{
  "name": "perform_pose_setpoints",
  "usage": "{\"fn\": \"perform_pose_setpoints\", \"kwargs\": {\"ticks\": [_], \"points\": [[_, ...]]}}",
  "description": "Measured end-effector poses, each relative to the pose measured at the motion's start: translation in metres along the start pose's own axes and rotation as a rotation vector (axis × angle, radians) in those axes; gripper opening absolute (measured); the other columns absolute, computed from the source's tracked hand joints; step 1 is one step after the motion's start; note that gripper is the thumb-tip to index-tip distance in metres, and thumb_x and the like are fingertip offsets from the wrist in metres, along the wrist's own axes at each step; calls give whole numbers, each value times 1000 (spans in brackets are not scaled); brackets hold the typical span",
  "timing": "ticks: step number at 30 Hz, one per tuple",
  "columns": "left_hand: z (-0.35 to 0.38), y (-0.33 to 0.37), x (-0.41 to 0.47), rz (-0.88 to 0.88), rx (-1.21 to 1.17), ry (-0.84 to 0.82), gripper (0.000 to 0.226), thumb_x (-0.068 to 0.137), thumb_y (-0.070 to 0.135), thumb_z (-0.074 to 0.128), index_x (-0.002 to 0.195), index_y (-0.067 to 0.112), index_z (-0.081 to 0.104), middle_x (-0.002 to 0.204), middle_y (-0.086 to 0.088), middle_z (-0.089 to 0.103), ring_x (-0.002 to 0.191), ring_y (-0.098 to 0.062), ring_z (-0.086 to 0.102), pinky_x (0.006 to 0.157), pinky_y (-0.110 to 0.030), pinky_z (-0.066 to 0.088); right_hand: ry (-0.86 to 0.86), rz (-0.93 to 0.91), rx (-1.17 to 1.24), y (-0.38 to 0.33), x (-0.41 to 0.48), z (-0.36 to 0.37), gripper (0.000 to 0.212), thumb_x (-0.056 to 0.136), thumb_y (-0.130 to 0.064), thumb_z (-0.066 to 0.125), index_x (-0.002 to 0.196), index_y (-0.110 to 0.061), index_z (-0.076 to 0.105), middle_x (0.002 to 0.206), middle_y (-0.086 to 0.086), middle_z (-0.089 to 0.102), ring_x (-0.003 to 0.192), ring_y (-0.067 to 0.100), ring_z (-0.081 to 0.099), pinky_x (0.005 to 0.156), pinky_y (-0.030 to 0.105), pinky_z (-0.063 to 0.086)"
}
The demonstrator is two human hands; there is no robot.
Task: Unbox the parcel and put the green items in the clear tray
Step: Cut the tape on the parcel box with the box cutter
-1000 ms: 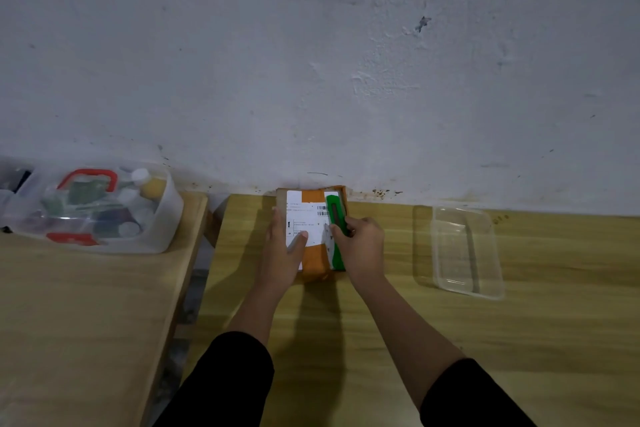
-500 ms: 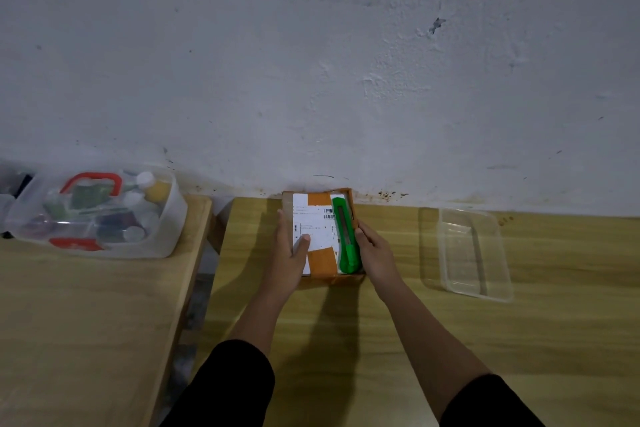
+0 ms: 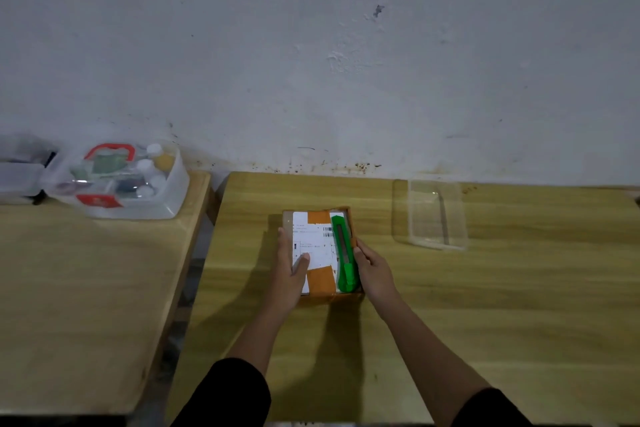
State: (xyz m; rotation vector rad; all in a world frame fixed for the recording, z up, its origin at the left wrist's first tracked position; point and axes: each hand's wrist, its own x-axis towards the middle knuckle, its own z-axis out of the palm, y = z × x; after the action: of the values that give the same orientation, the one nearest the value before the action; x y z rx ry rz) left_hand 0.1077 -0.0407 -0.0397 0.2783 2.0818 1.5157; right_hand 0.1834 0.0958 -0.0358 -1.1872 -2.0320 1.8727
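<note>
A small cardboard parcel (image 3: 320, 279) with orange tape and a white shipping label lies on the wooden table (image 3: 485, 305) in front of me. A green utility knife (image 3: 344, 253) rests lengthwise on the parcel's right side. My left hand (image 3: 291, 270) grips the parcel's left edge, thumb on the label. My right hand (image 3: 375, 270) presses against the parcel's right side, beside the knife. The clear tray (image 3: 434, 215) stands empty to the right, near the wall.
A second wooden table (image 3: 86, 288) stands to the left across a narrow gap. On it sits a clear bin (image 3: 128, 180) with a red handle and several small bottles. A white wall (image 3: 311, 45) runs behind both tables.
My right hand has let go of the green knife, which now lies on the parcel, and has moved to the parcel's right side. Both hands have drawn the parcel away from the wall.
</note>
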Motion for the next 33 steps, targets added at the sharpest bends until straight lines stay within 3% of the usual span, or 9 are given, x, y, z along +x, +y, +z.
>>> {"fn": "perform_pose_setpoints", "kwargs": {"ticks": [3,6,10,13,21,24,26,28,33], "points": [[12,-14,-35,19,46,-10,70,96,26,44,147,30,-3,156,0,18,134,-15,35,89,-24,45,8,-13,-16,21,-36,-14,36,98,-24,38,132,-19,49,123,4,60,108,20,60,90,42,52],[24,-24,-66,35,142,13,68,95,31,44,147,31,0,155,-2,21,135,-18,34,98,-31,42,26,-13,-30,44,-65,-24,37,98,-28,37,132,-21,49,122,8,60,110,22,58,93,45,50],[42,-22,-99,32,373,237,61,96,36,41,148,26,12,146,-10,31,127,-27,42,91,-35,43,-18,-17,-24,53,-91,-34,43,93,-42,44,130,-20,51,120,11,59,106,20,60,86,37,54],[47,-21,-108,1,370,293,58,96,36,41,148,26,16,137,-13,41,118,-29,48,84,-35,44,-80,-41,-220,51,-97,-33,68,82,-55,54,137,-19,39,122,6,55,106,20,58,83,36,56],[20,-23,-82,70,390,83,56,94,41,42,145,32,20,140,-9,43,121,-25,48,88,-36,47,-37,-84,-412,31,-86,-52,26,95,-20,45,118,-11,54,96,14,67,80,25,60,60,32,45],[5,-5,-55,103,632,-40,55,96,37,41,145,31,19,149,-3,33,129,-25,40,98,-41,42,-52,-32,-309,26,-78,-58,21,94,-12,45,111,-12,58,87,14,67,71,25,63,63,35,50],[2,10,-45,148,897,27,52,97,36,38,145,29,20,154,-1,25,135,-24,33,100,-42,42,-47,11,-220,22,-75,-57,19,95,-9,43,109,-12,56,77,8,63,54,18,59,53,32,47],[4,16,-45,102,936,191,51,97,35,37,145,25,22,157,-3,15,144,-23,15,106,-42,34,-14,5,-144,16,-70,-56,19,95,-8,41,108,-9,55,71,5,59,46,15,51,49,30,43],[25,-4,-64,-122,526,478,56,94,38,45,144,19,27,157,-11,1,144,-31,6,110,-48,30,-98,-28,-27,-3,-59,-54,30,92,-1,42,118,-11,53,80,8,62,58,18,52,57,30,46]]}}
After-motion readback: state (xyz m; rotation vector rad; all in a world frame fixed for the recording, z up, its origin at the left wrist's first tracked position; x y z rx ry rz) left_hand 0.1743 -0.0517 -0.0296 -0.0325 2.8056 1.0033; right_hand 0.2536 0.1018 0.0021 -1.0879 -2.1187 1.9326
